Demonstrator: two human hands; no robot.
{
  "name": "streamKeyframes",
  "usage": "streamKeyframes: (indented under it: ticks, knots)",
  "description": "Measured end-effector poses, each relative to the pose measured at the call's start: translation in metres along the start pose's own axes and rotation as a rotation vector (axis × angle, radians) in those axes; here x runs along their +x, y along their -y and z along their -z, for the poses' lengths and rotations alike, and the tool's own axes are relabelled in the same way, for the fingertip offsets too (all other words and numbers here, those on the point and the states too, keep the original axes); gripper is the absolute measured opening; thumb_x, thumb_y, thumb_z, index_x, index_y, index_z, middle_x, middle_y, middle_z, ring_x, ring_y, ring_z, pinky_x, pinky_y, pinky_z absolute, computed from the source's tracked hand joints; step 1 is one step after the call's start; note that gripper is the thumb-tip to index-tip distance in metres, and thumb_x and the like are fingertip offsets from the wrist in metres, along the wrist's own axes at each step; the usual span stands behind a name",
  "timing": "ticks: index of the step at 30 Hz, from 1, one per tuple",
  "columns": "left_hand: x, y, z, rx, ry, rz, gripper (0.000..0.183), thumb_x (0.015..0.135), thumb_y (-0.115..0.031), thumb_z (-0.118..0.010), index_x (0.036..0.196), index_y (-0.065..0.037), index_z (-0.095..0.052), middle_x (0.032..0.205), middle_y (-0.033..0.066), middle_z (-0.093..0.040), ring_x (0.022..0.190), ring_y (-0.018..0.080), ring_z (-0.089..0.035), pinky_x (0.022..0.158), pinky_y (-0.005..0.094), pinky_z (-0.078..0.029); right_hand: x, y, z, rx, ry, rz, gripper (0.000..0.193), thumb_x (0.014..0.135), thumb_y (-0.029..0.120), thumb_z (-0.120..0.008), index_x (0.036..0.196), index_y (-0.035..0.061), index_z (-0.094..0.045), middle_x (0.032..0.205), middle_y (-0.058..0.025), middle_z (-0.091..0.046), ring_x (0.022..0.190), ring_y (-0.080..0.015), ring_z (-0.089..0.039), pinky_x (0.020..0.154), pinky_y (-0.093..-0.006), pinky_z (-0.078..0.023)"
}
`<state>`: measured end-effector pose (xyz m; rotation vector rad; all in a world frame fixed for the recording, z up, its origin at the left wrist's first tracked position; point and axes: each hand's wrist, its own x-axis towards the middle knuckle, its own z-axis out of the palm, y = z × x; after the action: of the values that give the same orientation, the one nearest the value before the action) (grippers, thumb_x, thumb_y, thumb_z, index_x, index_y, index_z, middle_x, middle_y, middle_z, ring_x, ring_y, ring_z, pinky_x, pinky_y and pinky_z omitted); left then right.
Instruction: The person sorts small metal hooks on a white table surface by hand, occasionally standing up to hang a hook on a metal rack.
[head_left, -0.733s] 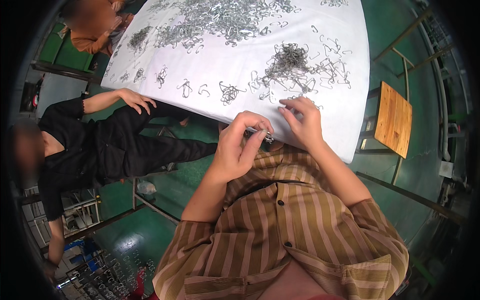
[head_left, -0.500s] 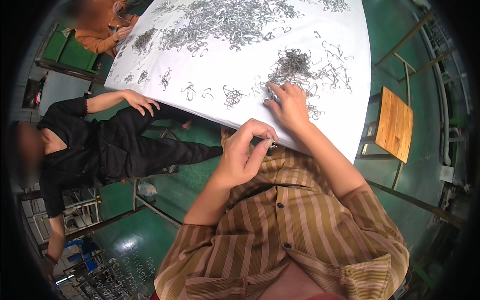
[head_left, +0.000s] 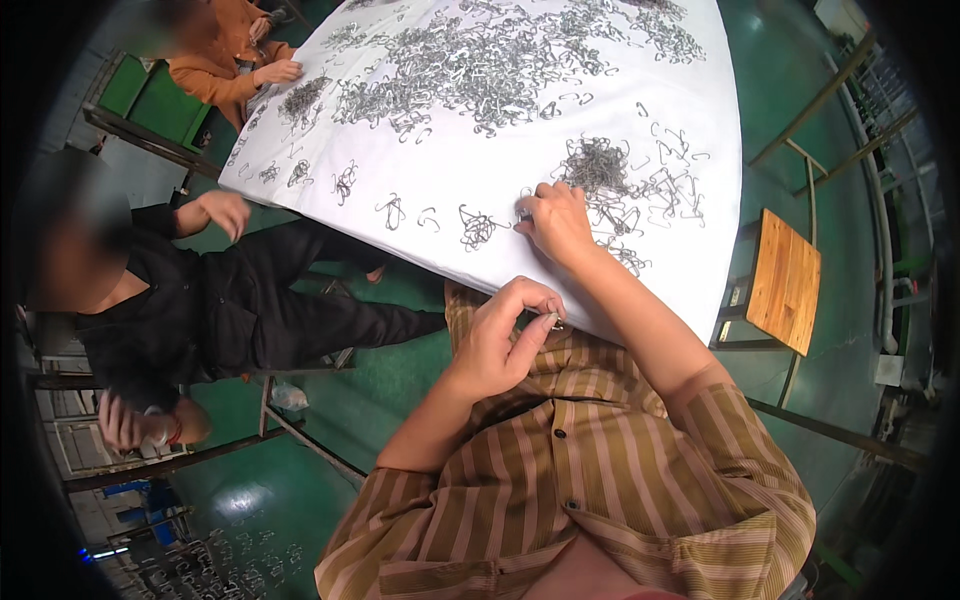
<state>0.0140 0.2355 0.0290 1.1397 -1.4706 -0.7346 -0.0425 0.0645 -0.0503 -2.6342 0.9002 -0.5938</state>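
My left hand is just off the table's near edge, thumb and forefinger pinched on a small metal piece whose exact kind is too small to make out. On the white cloth, my right hand curls its fingers, with thumb and fingertips closing around a metal hook that is mostly hidden. Just beyond the right hand lies a dark heap of thin wire hooks, with looser bent hooks spread to its right. A small cluster of hooks sits left of that hand.
A broad pile of metal hooks covers the far middle of the table. A person in black sits at the left; another in orange works at the far left corner. A wooden stool stands to the right.
My right hand has drawn back slightly leftward and curled its fingers; the hooks by its fingertips no longer lie there. The black-clad person's hands have lifted. The view has shifted slightly.
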Motion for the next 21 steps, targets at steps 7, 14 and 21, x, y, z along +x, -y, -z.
streamKeyframes:
  ticks: [7, 14, 21]
  knots:
    - [-0.003, 0.003, 0.001, -0.014, -0.024, 0.022, 0.011, 0.085, 0.007, -0.047, 0.094, 0.0, -0.045, 0.089, 0.0134, -0.057, 0.081, 0.0159, -0.055, 0.076, 0.0284, -0.044, 0.006, -0.019, 0.004, 0.147, 0.109, -0.077, 0.015, 0.069, 0.017, -0.072, 0.075, 0.0066, -0.064, 0.076, -0.0109, -0.065, 0.078, -0.0273, -0.058, 0.076, -0.0397, -0.037]
    - [-0.004, 0.004, 0.0, -0.028, -0.036, 0.027, 0.01, 0.086, 0.007, -0.048, 0.093, 0.0, -0.045, 0.088, 0.0132, -0.057, 0.081, 0.0158, -0.055, 0.076, 0.0284, -0.044, -0.011, -0.017, 0.036, 0.72, 0.065, -0.309, 0.009, 0.082, 0.008, -0.062, 0.079, 0.0028, -0.055, 0.07, -0.0092, -0.062, 0.063, -0.0177, -0.059, 0.056, -0.0293, -0.043]
    - [0.001, 0.0, -0.003, -0.016, -0.028, 0.02, 0.01, 0.085, 0.007, -0.048, 0.092, 0.0, -0.045, 0.088, 0.013, -0.057, 0.081, 0.0156, -0.055, 0.076, 0.028, -0.044, -0.041, -0.028, 0.059, 1.482, 0.257, -0.547, 0.011, 0.086, 0.008, -0.062, 0.082, 0.0047, -0.053, 0.076, -0.0083, -0.065, 0.063, -0.0097, -0.059, 0.053, -0.0203, -0.043]
